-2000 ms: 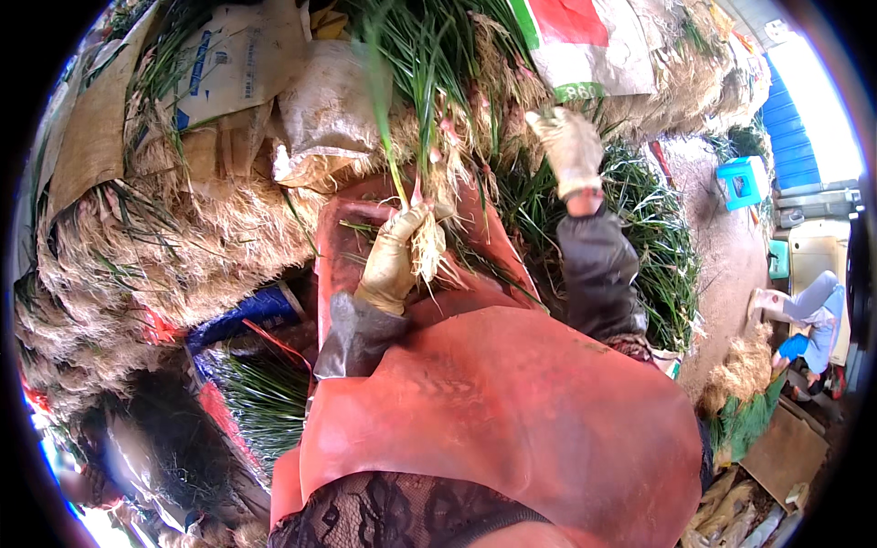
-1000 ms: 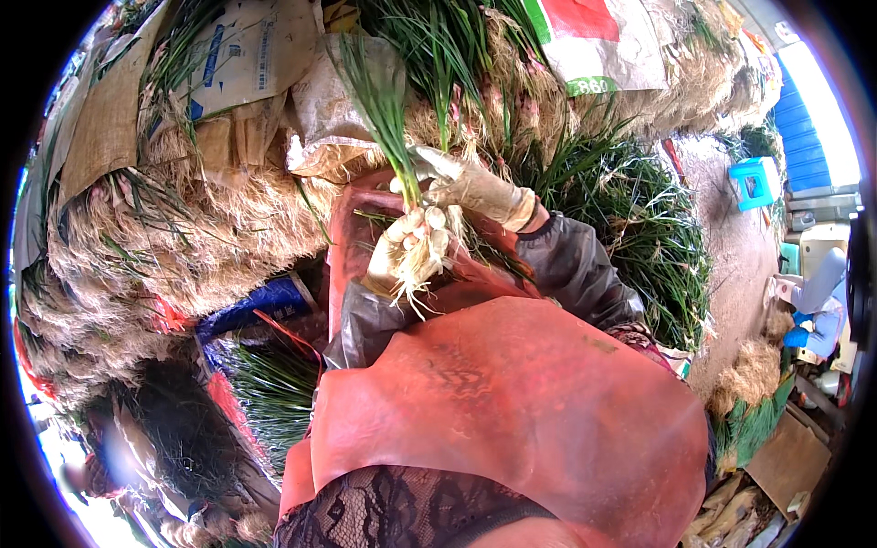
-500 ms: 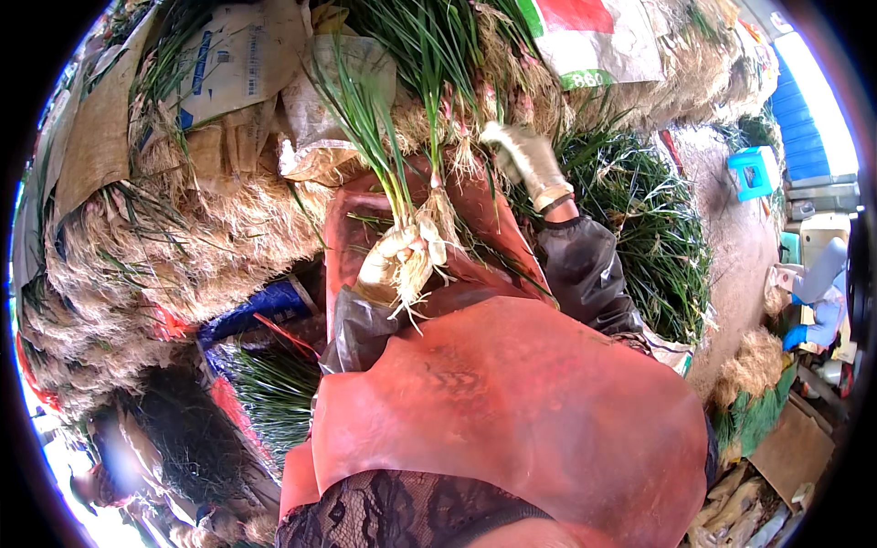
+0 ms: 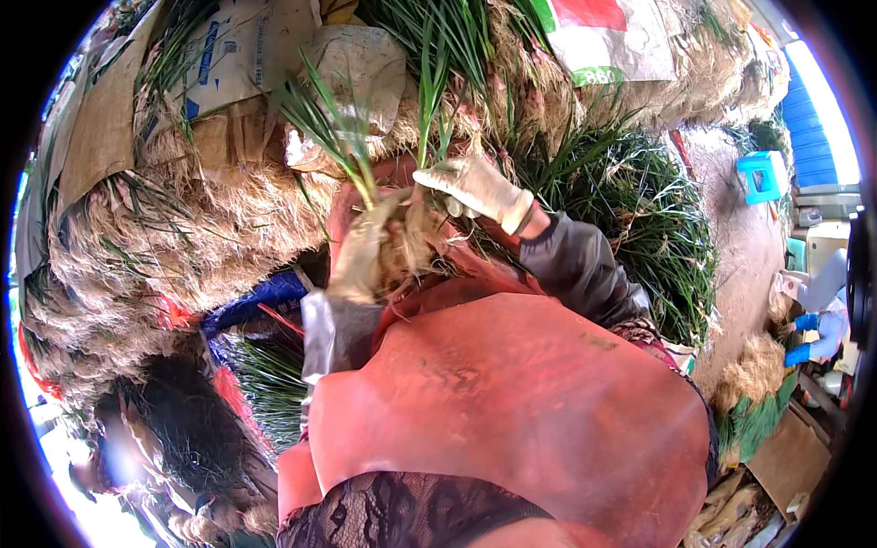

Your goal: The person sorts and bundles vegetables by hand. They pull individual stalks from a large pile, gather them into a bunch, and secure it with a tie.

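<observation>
My left hand (image 4: 358, 263) is wrapped round a scallion bunch (image 4: 347, 157), leaves slanting far-left, and just left of my nearer right hand (image 4: 484, 190) a second scallion (image 4: 427, 117) runs lengthwise, leaves far, fingertips at its stalk, pinch unclear.

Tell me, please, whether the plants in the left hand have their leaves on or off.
On: long green leaves extend from the bunch in the left hand, pointing away from the red apron, slightly blurred.

Lit brightly at far right, beside a blue ribbed wall (image 4: 809, 128).
Opens onto brown floor (image 4: 738, 242), furnished with a blue plastic stool (image 4: 763, 162).
</observation>
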A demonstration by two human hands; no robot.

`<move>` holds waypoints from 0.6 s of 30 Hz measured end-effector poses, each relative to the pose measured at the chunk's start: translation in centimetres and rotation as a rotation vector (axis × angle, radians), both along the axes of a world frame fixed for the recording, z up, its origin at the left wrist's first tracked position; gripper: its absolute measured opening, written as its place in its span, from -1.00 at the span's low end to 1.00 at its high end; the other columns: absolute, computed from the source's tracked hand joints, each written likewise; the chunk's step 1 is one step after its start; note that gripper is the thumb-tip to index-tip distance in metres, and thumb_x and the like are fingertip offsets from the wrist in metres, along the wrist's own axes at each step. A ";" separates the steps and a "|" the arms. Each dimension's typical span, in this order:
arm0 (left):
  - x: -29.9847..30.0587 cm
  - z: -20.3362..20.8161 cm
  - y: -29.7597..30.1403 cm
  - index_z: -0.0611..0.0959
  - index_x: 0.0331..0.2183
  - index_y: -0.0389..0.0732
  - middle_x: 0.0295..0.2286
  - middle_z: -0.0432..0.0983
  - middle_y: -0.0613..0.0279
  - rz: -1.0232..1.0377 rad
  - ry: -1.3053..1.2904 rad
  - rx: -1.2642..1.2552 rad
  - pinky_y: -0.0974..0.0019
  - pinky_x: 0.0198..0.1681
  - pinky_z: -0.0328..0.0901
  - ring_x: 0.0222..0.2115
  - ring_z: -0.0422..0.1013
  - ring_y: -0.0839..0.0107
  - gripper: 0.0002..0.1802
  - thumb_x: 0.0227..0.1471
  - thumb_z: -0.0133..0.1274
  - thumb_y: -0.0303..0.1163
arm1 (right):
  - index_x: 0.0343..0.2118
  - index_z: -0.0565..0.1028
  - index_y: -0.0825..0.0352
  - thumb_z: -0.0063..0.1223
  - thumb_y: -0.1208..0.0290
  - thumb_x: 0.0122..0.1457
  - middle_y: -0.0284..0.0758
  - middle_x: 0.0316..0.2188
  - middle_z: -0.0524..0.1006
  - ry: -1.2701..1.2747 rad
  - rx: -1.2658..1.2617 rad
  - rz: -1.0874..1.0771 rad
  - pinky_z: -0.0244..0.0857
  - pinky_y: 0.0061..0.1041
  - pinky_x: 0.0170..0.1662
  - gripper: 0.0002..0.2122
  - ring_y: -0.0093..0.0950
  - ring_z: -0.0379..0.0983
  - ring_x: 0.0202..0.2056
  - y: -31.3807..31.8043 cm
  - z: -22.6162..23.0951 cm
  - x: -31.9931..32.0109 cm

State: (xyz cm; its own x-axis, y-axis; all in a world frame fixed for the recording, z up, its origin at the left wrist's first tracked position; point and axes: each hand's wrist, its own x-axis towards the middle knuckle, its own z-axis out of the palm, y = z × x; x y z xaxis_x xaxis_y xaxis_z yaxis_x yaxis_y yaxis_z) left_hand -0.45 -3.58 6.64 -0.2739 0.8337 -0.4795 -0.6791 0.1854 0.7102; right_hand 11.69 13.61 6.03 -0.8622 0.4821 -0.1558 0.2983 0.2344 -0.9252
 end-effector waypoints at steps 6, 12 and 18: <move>0.7 -3.7 2.0 0.49 -0.18 -0.36 -0.44 0.52 0.02 -0.126 -0.551 0.164 0.37 -0.54 0.42 -0.57 0.46 0.31 -0.56 0.17 -0.13 -0.13 | 0.03 0.34 0.20 0.12 0.19 0.01 -0.23 -0.61 0.51 -0.262 0.874 0.002 0.31 -0.36 -0.55 -0.51 -0.31 0.48 -0.58 1.8 0.2 0.3; 0.4 -2.3 3.1 0.49 -0.27 -0.27 -0.55 0.51 0.15 0.008 -0.138 0.145 0.52 -0.79 0.27 -0.72 0.39 0.45 -0.77 0.16 -0.09 -0.29 | -0.57 0.44 0.19 0.03 0.31 -0.06 -0.32 -0.67 0.47 0.099 0.783 0.044 0.31 -0.29 -0.48 -0.90 -0.27 0.48 -0.54 -0.3 -0.8 -1.5; 0.7 1.1 2.6 0.42 -0.49 -0.22 -0.61 0.42 0.21 -0.050 -0.406 0.261 0.52 -0.68 0.29 -0.71 0.32 0.51 -0.71 0.15 -0.06 -0.23 | -0.44 0.49 0.19 -0.02 0.39 -0.03 -0.28 -0.65 0.48 -0.080 1.121 -0.129 0.31 -0.31 -0.55 -0.91 -0.29 0.47 -0.60 0.3 -2.9 -1.8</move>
State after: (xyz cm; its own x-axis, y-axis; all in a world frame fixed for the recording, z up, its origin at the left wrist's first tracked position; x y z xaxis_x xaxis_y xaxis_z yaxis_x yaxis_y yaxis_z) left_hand 0.28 -1.03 7.76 -0.0642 0.9479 -0.3122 -0.9060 0.0757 0.4164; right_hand 9.88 13.89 3.09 -0.8030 0.4691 0.3677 0.4294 0.8831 -0.1891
